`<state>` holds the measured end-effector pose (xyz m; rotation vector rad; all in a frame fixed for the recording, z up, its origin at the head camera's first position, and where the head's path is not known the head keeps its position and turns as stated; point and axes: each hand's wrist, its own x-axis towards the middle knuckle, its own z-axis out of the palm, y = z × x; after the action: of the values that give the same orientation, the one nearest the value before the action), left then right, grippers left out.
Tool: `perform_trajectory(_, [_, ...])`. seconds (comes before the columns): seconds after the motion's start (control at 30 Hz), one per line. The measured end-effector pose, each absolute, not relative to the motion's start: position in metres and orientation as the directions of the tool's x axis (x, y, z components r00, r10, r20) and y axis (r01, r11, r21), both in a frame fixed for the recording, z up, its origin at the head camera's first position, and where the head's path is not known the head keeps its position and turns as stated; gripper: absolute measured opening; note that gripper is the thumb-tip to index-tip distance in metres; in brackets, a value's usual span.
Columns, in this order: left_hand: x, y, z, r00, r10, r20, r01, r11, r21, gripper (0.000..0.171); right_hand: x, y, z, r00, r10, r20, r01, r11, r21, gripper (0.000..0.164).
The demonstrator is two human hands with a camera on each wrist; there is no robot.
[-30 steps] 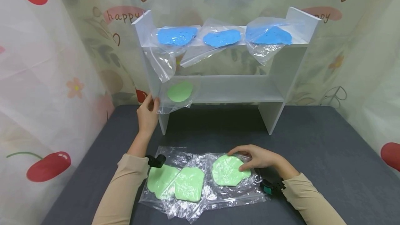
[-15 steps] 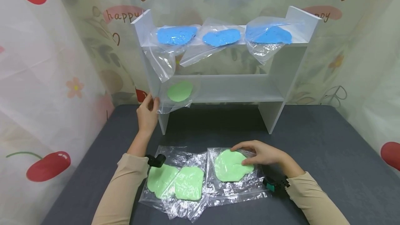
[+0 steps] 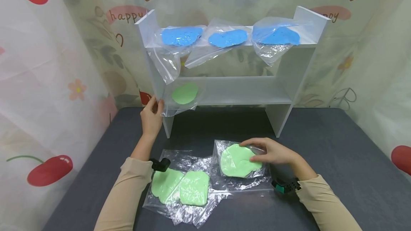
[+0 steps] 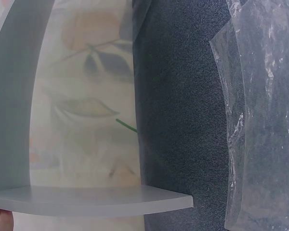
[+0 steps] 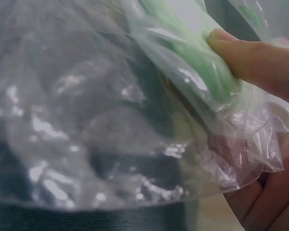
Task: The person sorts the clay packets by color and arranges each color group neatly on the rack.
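Observation:
My left hand [image 3: 151,117] holds the left side panel of the white two-tier shelf [image 3: 244,95] near its middle board; only a bit of that hand shows in the left wrist view. In front of the shelf, my right hand [image 3: 273,151] grips a clear zip bag with a flat green clay-like slab [image 3: 237,161] inside. The right wrist view shows the thumb [image 5: 250,55] on top of the green slab [image 5: 207,72] and fingers beneath, with the bag's plastic sagging. Left of it, two more bagged green slabs [image 3: 194,188] lie on the table, their bags overlapping.
Three bagged blue slabs [image 3: 228,39] rest on the top board, their plastic hanging over its front edge. A bagged green slab [image 3: 185,93] sits at the left end of the middle board. A patterned curtain [image 3: 80,45] encloses the dark table [image 3: 321,145].
My right hand has moved away from me, towards the shelf, lifting the bagged green slab off the other bags' level. The left hand stays at the shelf's side panel.

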<state>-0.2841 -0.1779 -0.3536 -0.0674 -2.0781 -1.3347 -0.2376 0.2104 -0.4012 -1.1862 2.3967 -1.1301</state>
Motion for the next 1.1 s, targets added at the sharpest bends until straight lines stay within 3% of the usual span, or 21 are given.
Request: perform_trajectory(1.1, [-0.285, -0.178, -0.355, -0.785, -0.302, 0.540, 0.372, 0.468, 0.802, 0.036, -0.230, 0.215, -0.359, -0.723, -0.617, 0.311, -0.593, 0.324, -0.737, 0.044])
